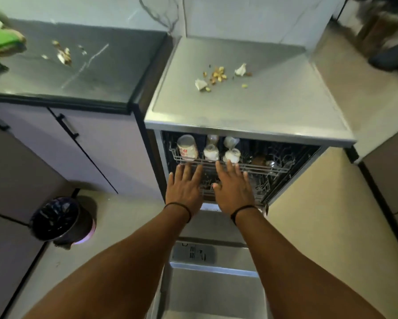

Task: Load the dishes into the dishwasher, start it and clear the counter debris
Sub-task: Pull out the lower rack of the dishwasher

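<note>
Pressing flat against the front rail of the upper rack: left hand and right hand, fingers straight and spread, gripping nothing. Sitting just behind the fingertips, inside the open dishwasher: a patterned cup and several small white cups, inverted or tilted between the tines. Likely rolling easily on its runners, but carrying light, brittle crockery prone to rattling and chipping; best pushing on the stiff wire rail, evenly and slowly. Hanging open below, the door. Waiting on the steel top, scraps and peels; more debris on the dark counter. Standing nearby, a bin.
</note>
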Motion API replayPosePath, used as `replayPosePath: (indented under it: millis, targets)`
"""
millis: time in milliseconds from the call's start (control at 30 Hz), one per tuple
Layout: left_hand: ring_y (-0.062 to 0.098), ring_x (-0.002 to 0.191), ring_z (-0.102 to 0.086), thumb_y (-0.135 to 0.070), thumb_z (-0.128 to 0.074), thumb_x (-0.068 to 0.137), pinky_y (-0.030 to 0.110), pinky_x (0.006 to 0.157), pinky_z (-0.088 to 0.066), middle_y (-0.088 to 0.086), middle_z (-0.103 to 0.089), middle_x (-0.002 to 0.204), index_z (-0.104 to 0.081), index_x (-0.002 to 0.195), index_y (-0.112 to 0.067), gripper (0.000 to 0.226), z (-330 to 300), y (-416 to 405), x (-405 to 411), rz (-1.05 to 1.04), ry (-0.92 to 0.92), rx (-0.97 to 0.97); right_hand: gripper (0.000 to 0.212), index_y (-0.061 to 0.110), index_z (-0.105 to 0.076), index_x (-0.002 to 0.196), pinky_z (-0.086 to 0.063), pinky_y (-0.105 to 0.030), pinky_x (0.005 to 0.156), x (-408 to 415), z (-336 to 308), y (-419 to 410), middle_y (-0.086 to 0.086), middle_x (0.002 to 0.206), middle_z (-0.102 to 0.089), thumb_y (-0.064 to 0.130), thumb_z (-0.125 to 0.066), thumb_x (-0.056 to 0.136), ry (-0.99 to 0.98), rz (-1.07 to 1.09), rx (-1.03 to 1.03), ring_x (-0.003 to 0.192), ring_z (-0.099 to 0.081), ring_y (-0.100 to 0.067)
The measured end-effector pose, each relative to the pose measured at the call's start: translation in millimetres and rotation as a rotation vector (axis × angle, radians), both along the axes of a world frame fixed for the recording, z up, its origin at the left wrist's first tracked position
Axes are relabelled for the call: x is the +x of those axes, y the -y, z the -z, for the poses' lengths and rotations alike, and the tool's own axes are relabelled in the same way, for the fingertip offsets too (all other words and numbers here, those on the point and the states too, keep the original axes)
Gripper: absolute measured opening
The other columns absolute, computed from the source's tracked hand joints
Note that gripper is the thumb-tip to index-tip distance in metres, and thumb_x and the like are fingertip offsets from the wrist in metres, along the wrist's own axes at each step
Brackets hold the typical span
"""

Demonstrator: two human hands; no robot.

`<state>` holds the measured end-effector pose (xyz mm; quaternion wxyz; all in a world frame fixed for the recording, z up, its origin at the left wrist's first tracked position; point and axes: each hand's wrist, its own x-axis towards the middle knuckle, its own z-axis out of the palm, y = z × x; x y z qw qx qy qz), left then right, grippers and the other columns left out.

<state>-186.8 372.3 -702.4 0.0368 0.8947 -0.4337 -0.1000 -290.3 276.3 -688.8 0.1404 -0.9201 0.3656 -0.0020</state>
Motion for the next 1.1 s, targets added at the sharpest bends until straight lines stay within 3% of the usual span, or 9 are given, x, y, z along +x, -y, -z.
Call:
replayPosePath:
  millis: [267, 433, 733, 1100]
  targets:
    - [0.031, 0.148, -0.002, -0.037, -0.04, 0.098, 0.047, 0.119, -0.009, 0.009, -0.004, 0.162, -0.004, 0.154, -0.028, 0.067, -150.6, -69.0, -9.9, -0.081, 0.063, -0.154, 0.064, 0.026, -0.009, 0.154, -0.003, -0.047, 0.119, -7.4, -166.0, -59.4, -0.006, 0.161, -0.007, 0.035, -0.041, 0.099, 0.085, -0.079, -0.083, 0.148, -0.002, -0.026]
    - [0.032, 0.146, -0.012, -0.04, -0.047, 0.095, 0.046, 0.117, -0.014, 0.012, -0.014, 0.159, -0.013, 0.152, -0.026, 0.068, -230.9, -117.1, -13.4, -0.134, 0.139, -0.255, 0.064, 0.03, -0.013, 0.153, -0.007, -0.048, 0.119, -7.0, -236.0, -100.0, -0.003, 0.161, -0.008, 0.041, -0.042, 0.097, 0.12, -0.083, -0.087, 0.148, -0.006, -0.025]
    - [0.031, 0.139, -0.027, -0.044, -0.055, 0.091, 0.044, 0.113, -0.027, 0.014, -0.025, 0.153, -0.026, 0.146, -0.022, 0.067, -300.7, -231.4, 29.5, -0.311, 0.227, -0.284, 0.066, 0.024, -0.02, 0.151, -0.019, -0.045, 0.117, 43.7, -301.0, -185.5, -0.004, 0.156, -0.025, 0.04, -0.049, 0.094, 0.191, -0.265, -0.113, 0.145, -0.019, -0.023]
    - [0.031, 0.127, -0.039, -0.04, -0.055, 0.09, 0.042, 0.103, -0.035, 0.012, -0.036, 0.141, -0.032, 0.14, -0.02, 0.059, -334.3, -383.2, 126.3, -0.445, 0.262, -0.312, 0.062, 0.021, -0.028, 0.149, -0.024, -0.042, 0.116, 174.7, -329.4, -335.0, -0.007, 0.153, -0.034, 0.036, -0.052, 0.094, 0.303, -0.415, -0.099, 0.143, -0.026, -0.024]
